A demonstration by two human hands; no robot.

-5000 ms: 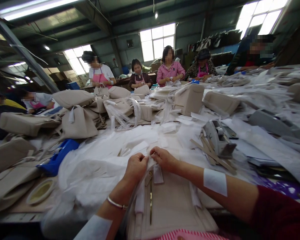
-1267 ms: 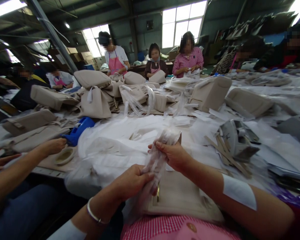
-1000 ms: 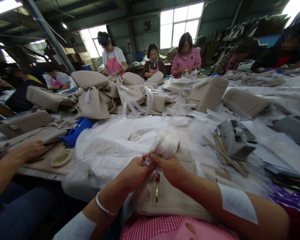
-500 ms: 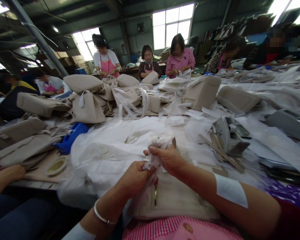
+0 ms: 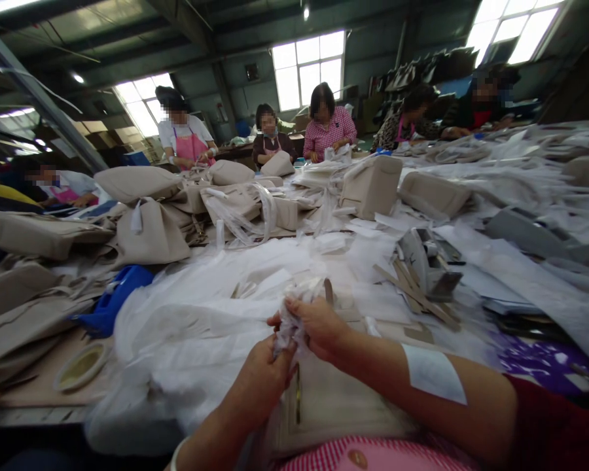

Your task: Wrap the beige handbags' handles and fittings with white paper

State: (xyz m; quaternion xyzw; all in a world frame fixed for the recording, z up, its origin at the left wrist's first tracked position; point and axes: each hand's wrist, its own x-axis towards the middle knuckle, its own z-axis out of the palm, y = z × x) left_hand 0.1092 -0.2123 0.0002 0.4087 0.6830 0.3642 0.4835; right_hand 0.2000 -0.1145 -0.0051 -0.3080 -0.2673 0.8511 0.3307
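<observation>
Both my hands are closed on a crumpled strip of thin white wrapping (image 5: 294,313) in front of me. My left hand (image 5: 262,383) grips its lower end, and my right hand (image 5: 317,327) bunches the upper part just above it. Under them a flat beige bag panel (image 5: 346,405) with a gold zipper lies against my lap. A heap of white tissue (image 5: 196,320) spreads to the left of my hands.
Beige handbags (image 5: 152,235) pile up across the table. A blue tape dispenser (image 5: 112,304) and a tape roll (image 5: 81,366) lie at left. A grey tool with card strips (image 5: 425,275) sits at right. Several people work at the far side.
The long strip has been gathered into a small wad between my hands. The neighbour's arm at the left has drawn back out of view. My head has turned slightly right.
</observation>
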